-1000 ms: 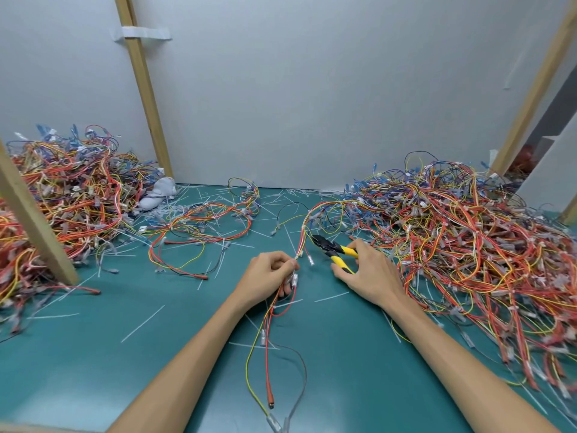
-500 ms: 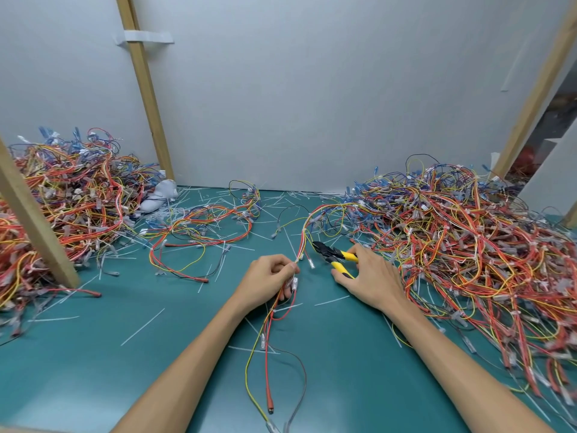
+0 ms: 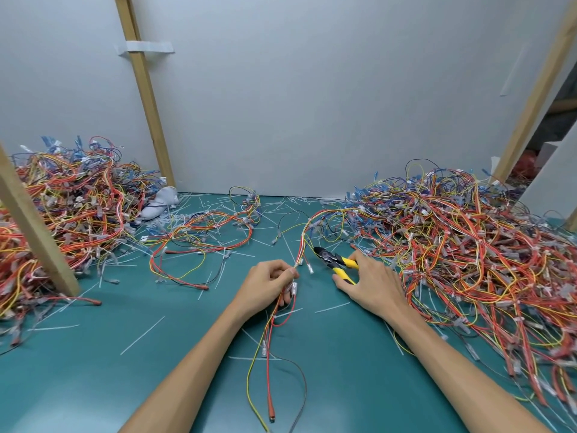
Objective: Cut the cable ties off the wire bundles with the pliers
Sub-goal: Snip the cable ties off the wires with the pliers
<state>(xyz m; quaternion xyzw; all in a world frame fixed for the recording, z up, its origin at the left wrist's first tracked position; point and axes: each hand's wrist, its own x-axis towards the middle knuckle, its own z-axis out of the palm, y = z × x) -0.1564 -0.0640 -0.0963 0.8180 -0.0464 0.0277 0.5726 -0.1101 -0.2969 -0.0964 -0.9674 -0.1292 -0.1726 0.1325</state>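
My left hand (image 3: 268, 282) grips a thin wire bundle (image 3: 272, 335) of red, yellow and dark wires at the middle of the teal table; the wires trail toward me and arc away to the far right. My right hand (image 3: 370, 284) holds the yellow-handled pliers (image 3: 335, 261), with thumb and fingers round the handles. The black jaws point left toward the bundle's upper strand and stop just short of it. Whether a cable tie sits between the jaws I cannot tell.
A big heap of tied wire bundles (image 3: 468, 251) fills the right side. Another heap (image 3: 68, 214) lies at the left behind a wooden post (image 3: 34, 235). A loose harness (image 3: 203, 242) and several cut white ties (image 3: 142, 335) lie on the table (image 3: 93, 370).
My right hand with the pliers has shifted slightly left toward the bundle. My left hand keeps its grip in nearly the same place.
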